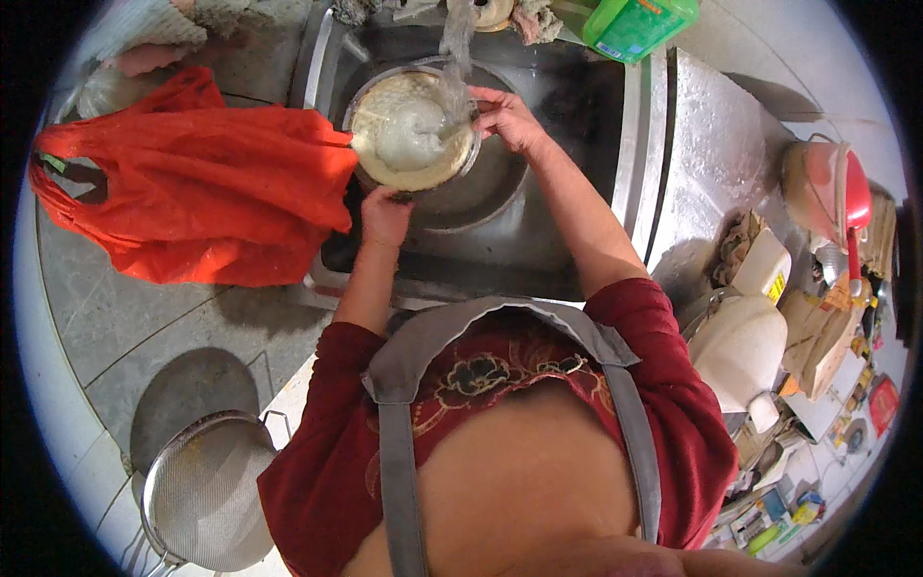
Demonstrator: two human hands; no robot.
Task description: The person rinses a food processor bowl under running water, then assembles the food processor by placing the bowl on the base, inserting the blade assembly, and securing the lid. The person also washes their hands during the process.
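Note:
Over a metal sink (577, 115), a round bowl with a cream-coloured inside (411, 177) is held between my two hands. My left hand (386, 217) grips the near side of its rim, its fingers partly hidden under the bowl. On the far right side, my right hand (506, 117) has its fingers curled at the rim. A stream of water (456, 60) falls from above into the bowl, where whitish, swirling water gathers. Beneath the bowl sits a wider round metal basin (492, 200), partly covered by it.
A red cloth bag (231, 183) lies left of the sink, reaching its edge. Behind stands a green bottle (636, 31). A metal drainboard (711, 144) and a bucket (806, 183) with a red ladle (859, 204) are at right. A mesh sieve (210, 495) is lower left.

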